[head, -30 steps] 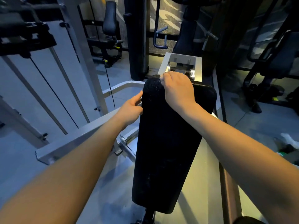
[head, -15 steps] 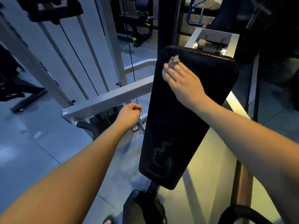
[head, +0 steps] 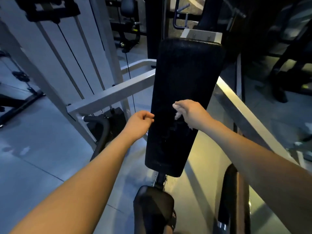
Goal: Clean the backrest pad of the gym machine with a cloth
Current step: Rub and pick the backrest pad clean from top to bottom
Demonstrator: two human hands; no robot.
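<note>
The black backrest pad (head: pixel 185 73) stands long and tilted in the middle of the view, its top end against a pale metal bracket (head: pixel 200 35) and its lower end just above a small dark seat pad (head: pixel 153 205). The right hand (head: pixel 192 112) lies over the pad's face a little below its middle, nearer the right edge. Its fingers are curled around a crumpled white cloth (head: pixel 177 116), which pokes out pale beside the fingers and again under the heel of the hand. Faint smeared streaks (head: pixel 172 130) show on the pad's surface just below the cloth. The left hand (head: pixel 140 122) sits at the pad's left edge, level with the right hand, clenched into a loose fist with nothing visible in it; whether its knuckles actually touch the edge is hard to tell. A grey square beam (head: pixel 111 95) runs from the left up to the pad's left edge, with thin black cables (head: pixel 76 61) and pale uprights behind it. A lit metal rail (head: pixel 236 102) slants down along the pad's right side. The grey floor (head: pixel 42 149) spreads out at the left.
</note>
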